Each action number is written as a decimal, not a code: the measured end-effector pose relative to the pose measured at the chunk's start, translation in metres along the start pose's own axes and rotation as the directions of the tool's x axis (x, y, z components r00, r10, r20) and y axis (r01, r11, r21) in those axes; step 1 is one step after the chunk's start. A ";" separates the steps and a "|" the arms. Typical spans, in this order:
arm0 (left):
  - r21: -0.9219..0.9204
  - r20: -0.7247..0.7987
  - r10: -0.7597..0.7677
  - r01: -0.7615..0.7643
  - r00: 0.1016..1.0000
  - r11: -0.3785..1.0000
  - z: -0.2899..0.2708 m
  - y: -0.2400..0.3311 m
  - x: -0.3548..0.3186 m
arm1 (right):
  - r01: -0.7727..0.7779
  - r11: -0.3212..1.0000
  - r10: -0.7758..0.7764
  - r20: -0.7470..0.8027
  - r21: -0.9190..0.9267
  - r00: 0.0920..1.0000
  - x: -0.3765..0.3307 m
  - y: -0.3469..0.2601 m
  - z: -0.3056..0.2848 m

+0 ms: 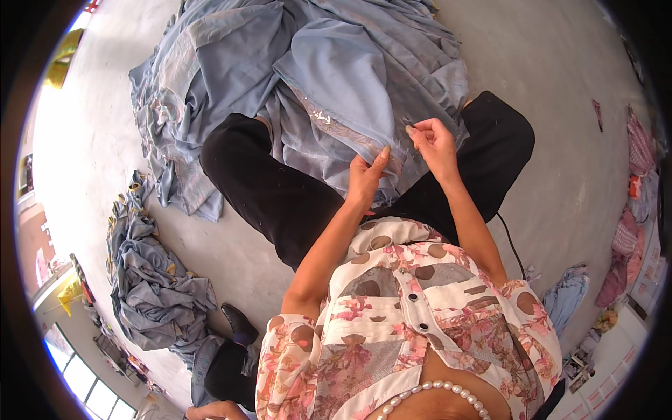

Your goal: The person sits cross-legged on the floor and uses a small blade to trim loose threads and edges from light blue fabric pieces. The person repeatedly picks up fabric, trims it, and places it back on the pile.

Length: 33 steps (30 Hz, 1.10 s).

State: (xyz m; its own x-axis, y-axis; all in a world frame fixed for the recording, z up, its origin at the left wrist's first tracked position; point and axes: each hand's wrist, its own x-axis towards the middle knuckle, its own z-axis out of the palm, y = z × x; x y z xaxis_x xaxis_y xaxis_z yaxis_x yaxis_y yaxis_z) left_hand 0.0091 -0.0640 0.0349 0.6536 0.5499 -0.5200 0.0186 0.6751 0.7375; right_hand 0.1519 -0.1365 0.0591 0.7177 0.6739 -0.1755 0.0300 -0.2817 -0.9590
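A large blue-grey cloth [339, 70] with a shiny patterned border lies heaped over my lap and the floor in front of me. My left hand [365, 183] is closed on the cloth's bordered edge, thumb on top, between my knees. Just to its right and a little higher, my right hand [435, 148] is closed in a pinch above the cloth. Something small and dark shows at those fingertips, too small to name. Loose threads seem to hang from the edge between the hands.
A second heap of blue-grey cloth [150, 287] lies at the left, beside another person's dark shoe [239, 323] and hand [218, 411]. Pink checked cloth [638, 143] and a light blue bundle [565, 297] lie at the right. A black cord [513, 241] runs beside my right hip.
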 end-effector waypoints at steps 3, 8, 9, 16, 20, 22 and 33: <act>-0.008 0.002 0.000 0.000 1.000 1.000 -0.003 -0.002 0.002 | -0.052 0.995 0.061 0.106 -0.085 0.992 -0.011 0.000 -0.011; 0.003 -0.004 -0.004 0.004 1.000 1.000 -0.005 -0.005 0.003 | -0.072 0.990 0.090 0.152 -0.123 0.984 -0.025 0.003 -0.009; -0.001 -0.002 -0.011 0.011 1.000 1.000 -0.005 -0.005 0.003 | -0.034 0.992 0.051 0.141 -0.119 0.989 -0.025 0.002 -0.004; -0.016 -0.013 -0.023 0.022 1.000 1.000 -0.003 -0.002 0.000 | -0.009 1.000 0.009 -0.002 0.010 1.000 -0.020 0.004 0.002; -0.022 -0.008 -0.102 0.102 0.995 0.995 -0.007 -0.008 0.005 | -0.039 0.994 0.032 0.070 0.102 0.997 -0.019 0.002 0.005; -0.190 0.065 -0.168 0.177 0.984 0.966 -0.007 -0.010 0.007 | -0.058 0.994 0.074 0.170 -0.096 0.983 -0.020 0.006 0.008; -0.344 0.063 -0.146 0.158 0.987 0.925 -0.032 -0.004 0.036 | 0.100 0.950 -0.012 0.284 -0.297 0.959 -0.036 0.013 -0.022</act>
State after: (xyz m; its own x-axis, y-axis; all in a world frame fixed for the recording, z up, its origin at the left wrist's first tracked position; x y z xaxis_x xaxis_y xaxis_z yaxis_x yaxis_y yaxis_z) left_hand 0.0088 -0.0312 -0.0004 0.6905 0.4136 -0.5934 -0.1397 0.8812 0.4516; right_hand 0.1418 -0.1800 0.0579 0.4903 0.8435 -0.2194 0.3070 -0.4028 -0.8623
